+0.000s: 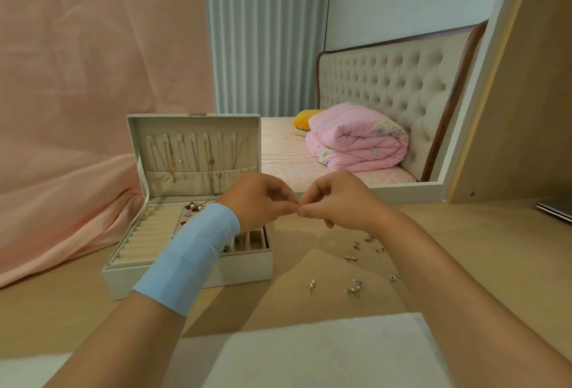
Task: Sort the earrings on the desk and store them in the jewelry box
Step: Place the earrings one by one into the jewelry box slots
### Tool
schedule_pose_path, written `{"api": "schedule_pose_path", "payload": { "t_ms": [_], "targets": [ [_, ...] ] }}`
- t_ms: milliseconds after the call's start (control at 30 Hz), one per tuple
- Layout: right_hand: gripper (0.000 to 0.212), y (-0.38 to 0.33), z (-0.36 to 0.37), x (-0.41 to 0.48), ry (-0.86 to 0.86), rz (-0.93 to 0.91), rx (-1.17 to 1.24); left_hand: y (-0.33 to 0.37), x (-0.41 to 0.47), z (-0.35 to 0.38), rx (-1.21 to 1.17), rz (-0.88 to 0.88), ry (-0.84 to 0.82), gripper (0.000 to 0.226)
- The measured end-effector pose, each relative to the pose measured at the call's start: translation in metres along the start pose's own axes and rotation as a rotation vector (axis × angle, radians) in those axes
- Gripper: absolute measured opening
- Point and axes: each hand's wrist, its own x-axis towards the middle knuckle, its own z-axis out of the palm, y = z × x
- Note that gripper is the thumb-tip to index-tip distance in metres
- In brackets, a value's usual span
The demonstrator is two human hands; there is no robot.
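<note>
Pale wooden desk (433,242) fills the lower view, with the open cream fabric-lined jewelry box (192,270) sitting on it left of centre, lid upright and thin gold chain necklaces (192,155) hanging inside the lid. Box tray has ribbed ring rolls at left and small square compartments at right; a few red and pearl earrings (193,207) already sit at the back of the tray.

Left hand (257,202) (wide pale blue band on the forearm) and right hand (337,202) are raised above the desk just right of the box, fingertips brought together and touching. Both pinch inward at one spot; whatever sits between them is too small to see, probably an earring or its backing, cannot tell.

Loose small silver earrings (353,288) are scattered on the desk under and right of the right forearm, well apart from the box.

Judgement: step in hand is likely pairing or fastening one earring before dropping it in. To do it well, keep the pinch over the desk or tray so a slip lands somewhere findable, match the pair, then lower into a free square compartment rather than toss.
</note>
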Motion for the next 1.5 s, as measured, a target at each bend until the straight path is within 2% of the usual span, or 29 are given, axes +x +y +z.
{"api": "schedule_pose_path", "payload": {
  "t_ms": [167,333,567,733,933,1033,1200,1300,1500],
  "targets": [
    [0.018,-0.022,0.022,0.031,0.106,-0.146,-0.132,-0.016,-0.007,-0.031,-0.234,-0.057,0.07,0.004],
    [0.019,-0.053,0.043,0.062,0.12,-0.26,-0.192,-0.039,-0.006,-0.054,-0.274,-0.099,0.211,0.005],
    [0.026,-0.069,0.07,0.098,0.129,-0.277,-0.092,-0.071,-0.006,-0.067,-0.407,-0.134,0.391,0.007],
    [0.021,-0.064,0.086,0.102,0.146,-0.246,0.024,-0.085,-0.007,-0.068,-0.504,-0.177,0.386,0.008],
    [0.018,-0.053,0.096,0.105,0.107,-0.237,0.077,-0.097,-0.008,-0.065,-0.499,-0.177,0.393,0.009],
    [0.022,-0.05,0.094,0.104,0.066,-0.234,0.191,-0.097,-0.007,-0.063,-0.516,-0.18,0.417,0.009],
    [0.012,-0.04,0.09,0.104,0.054,-0.178,0.312,-0.092,-0.004,-0.058,-0.52,-0.172,0.373,0.012],
    [0.011,-0.027,0.091,0.109,0.107,-0.145,0.211,-0.093,-0.002,-0.056,-0.482,-0.198,0.341,0.014],
    [0.005,-0.004,0.099,0.11,0.128,-0.04,-0.312,-0.097,-0.001,-0.054,-0.412,-0.215,0.334,0.009]
  ]
}}
